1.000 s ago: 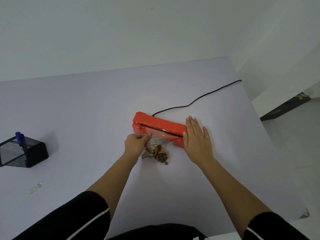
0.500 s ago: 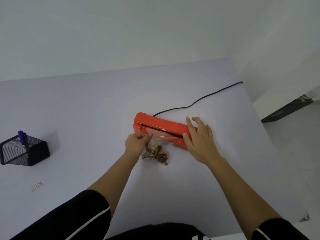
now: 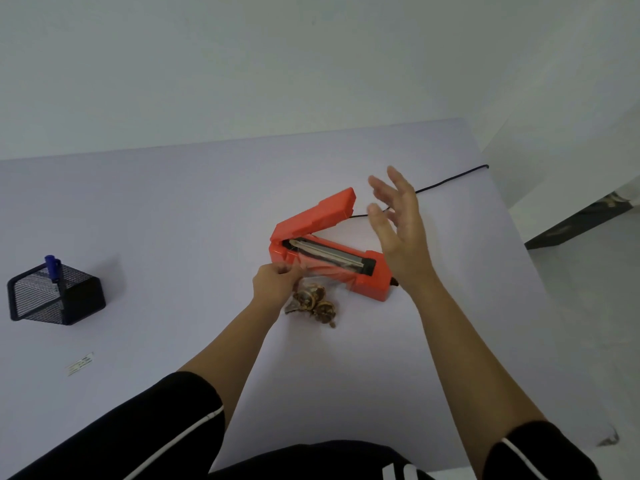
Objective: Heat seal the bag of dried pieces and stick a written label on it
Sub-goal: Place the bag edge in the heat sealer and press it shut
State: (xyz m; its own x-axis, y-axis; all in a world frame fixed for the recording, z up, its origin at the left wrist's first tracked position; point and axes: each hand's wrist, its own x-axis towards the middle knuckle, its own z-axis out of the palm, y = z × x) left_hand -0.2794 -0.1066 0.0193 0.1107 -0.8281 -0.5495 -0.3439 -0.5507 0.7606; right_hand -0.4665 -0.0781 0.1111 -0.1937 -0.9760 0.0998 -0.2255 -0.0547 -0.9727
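Note:
An orange heat sealer (image 3: 371, 278) sits mid-table with its lid (image 3: 317, 214) swung up, baring the sealing strip. A clear bag (image 3: 313, 271) lies with its mouth across the strip; the dried brown pieces (image 3: 313, 303) bunch at its near end on the table. My left hand (image 3: 273, 284) pinches the bag's left edge beside the sealer. Above the sealer's right end, my right hand (image 3: 398, 226) hovers with fingers spread, holding nothing. A small white label (image 3: 80, 363) lies at the near left.
A black mesh pen holder (image 3: 57, 296) with a blue marker (image 3: 52, 268) stands at the left. The sealer's black cord (image 3: 450, 180) runs off the table's far right edge. The white table (image 3: 173, 220) ends at a wall behind and drops off on the right.
My right hand lifted off the sealer's lid and the lid sprang up open. My left hand has kept its hold on the bag.

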